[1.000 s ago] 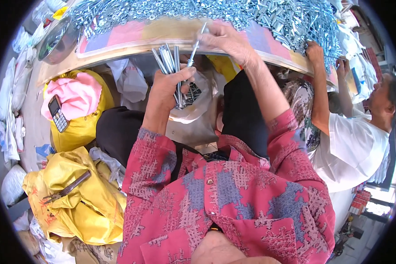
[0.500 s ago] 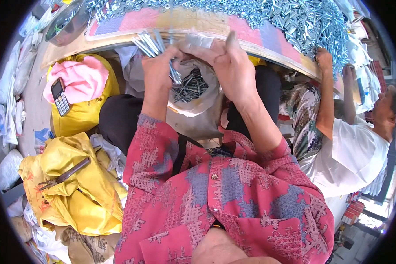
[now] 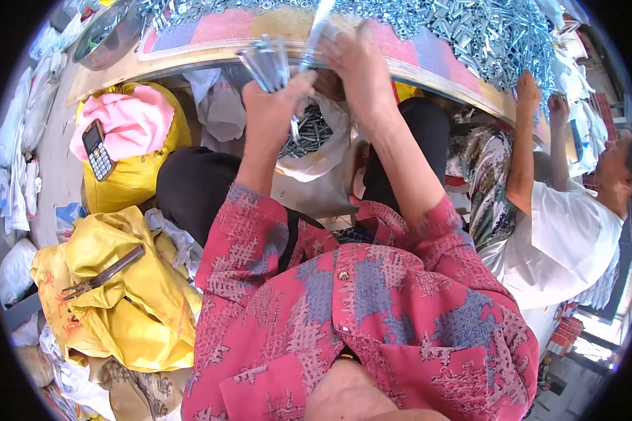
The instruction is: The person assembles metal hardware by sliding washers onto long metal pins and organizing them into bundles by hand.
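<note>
My left hand (image 3: 272, 109) is closed round a bundle of long, shiny metal bolts (image 3: 265, 64), which fan out upward from the fist; their exact kind is blurred. My right hand (image 3: 361, 74) is just to the right, by the table's near edge, with its fingers smeared by motion. Between the hands a bright, blurred metal strip or rod (image 3: 316, 31) points up toward the table; which hand has it I cannot tell. Directly below, a white bag (image 3: 323, 167) stands open, with many dark metal bolts (image 3: 309, 135) inside.
Heaps of bolts, nuts and washers (image 3: 463, 42) cover the table (image 3: 211, 31). A metal bowl (image 3: 109, 42) stands at its left. Left of me are a phone (image 3: 98, 151) on a pink cloth (image 3: 130, 119) and pliers (image 3: 105, 274) on yellow sacking. A co-worker (image 3: 562, 238) sits right.
My left hand has turned the bundle more upright and shifted slightly right. My right hand has moved up and left, toward the table. The co-worker's hands have shifted slightly.
</note>
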A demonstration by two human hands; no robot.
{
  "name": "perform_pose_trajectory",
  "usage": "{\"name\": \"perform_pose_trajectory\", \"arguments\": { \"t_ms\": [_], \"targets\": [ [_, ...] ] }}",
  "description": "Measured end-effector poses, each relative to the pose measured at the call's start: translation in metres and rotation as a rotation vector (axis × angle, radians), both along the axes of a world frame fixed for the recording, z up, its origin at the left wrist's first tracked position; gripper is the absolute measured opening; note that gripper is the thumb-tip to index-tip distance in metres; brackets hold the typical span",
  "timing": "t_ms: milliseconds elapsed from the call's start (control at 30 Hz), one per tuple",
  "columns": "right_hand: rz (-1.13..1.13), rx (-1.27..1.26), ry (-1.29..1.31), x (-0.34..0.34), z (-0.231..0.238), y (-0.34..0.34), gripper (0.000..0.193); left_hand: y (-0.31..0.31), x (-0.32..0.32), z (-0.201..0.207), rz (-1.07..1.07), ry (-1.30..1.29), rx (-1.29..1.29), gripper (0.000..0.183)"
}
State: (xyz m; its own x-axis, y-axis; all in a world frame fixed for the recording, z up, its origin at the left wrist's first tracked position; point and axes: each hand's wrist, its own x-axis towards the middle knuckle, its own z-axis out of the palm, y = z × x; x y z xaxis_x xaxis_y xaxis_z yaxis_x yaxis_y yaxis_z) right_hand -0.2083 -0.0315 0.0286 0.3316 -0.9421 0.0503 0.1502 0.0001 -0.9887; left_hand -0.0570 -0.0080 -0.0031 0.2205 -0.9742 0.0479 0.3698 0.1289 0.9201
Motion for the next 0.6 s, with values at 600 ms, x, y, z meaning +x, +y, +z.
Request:
{"name": "perform_pose_trajectory", "arguments": {
  "t_ms": [600],
  "targets": [
    [-0.121,-0.164,-0.018,0.021,0.036,0.033,0.024,0.019,0.030,0.006,-0.247,0.232,0.122,0.010]
  ]
}}
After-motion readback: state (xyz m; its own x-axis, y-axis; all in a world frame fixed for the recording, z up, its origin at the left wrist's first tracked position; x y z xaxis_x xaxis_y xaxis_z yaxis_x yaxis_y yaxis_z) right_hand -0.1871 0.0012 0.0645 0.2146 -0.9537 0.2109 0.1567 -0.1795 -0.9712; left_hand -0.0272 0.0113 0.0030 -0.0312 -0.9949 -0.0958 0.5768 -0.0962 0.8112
